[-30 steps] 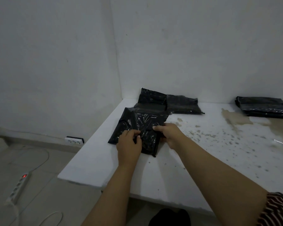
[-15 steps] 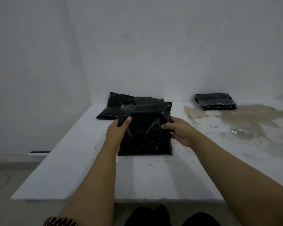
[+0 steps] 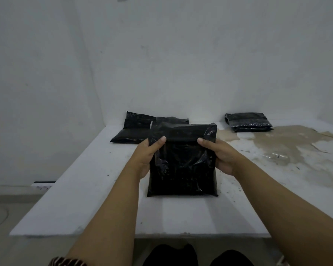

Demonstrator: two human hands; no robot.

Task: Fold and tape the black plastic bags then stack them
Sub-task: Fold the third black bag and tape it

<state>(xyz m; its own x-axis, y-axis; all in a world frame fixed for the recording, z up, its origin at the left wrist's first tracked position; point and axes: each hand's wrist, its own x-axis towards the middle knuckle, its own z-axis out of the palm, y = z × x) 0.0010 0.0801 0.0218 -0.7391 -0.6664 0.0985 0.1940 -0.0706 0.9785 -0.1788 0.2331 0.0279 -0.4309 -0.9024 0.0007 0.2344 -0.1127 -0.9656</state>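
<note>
Room: White walls meet in a corner behind a white table (image 3: 96,204) with brown stains on its right side.
Bag in hand: a shiny black plastic bag (image 3: 183,162), flat and almost square, sits in the middle of the table. Its near edge rests on the table and its top part tips up toward the wall.
Top flap: the bag's open end looks bent over along a line between the two thumbs.
Left hand (image 3: 145,157): it grips the left edge of the bag, thumb on the front and fingers curled behind.
Right hand (image 3: 220,157): it grips the right edge the same way, thumb on top.
Which way: the bag lies right between the hands, so both are just as near. The fold line runs left to right, from one thumb to the other.
Step now: I think the flap is being folded down so it can be taped. No tape can be seen.
Loose bags: some black plastic bags (image 3: 135,129) lie at the far left, just behind the held bag.
Stack: a neat pile of folded black bags (image 3: 248,121) sits far right by the wall, well apart.
</note>
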